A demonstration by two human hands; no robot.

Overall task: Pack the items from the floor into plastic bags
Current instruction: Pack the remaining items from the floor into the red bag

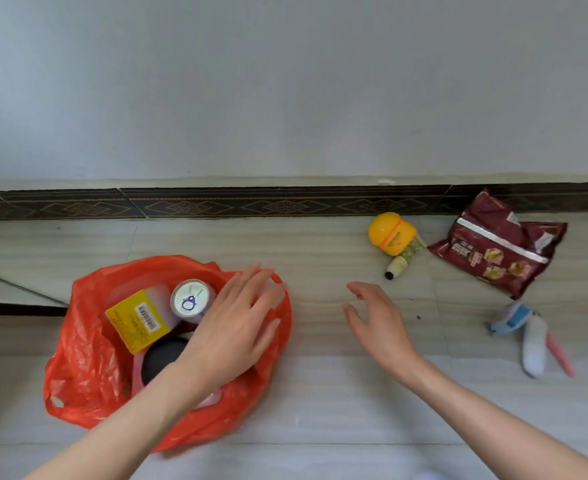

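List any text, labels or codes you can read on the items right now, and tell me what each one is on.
No text reads clearly.
yellow box in the red bag: a barcode and small print, too small to read.
can top: a blue mark, no legible words.
yellow jar: a line of print on its band, blurred.
maroon snack packet: large characters and food pictures, too blurred to read.

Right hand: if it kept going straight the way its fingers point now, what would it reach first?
The right hand points up-left over bare floor. The way looks free up to the dark patterned baseboard; the yellow container sits off to the right.
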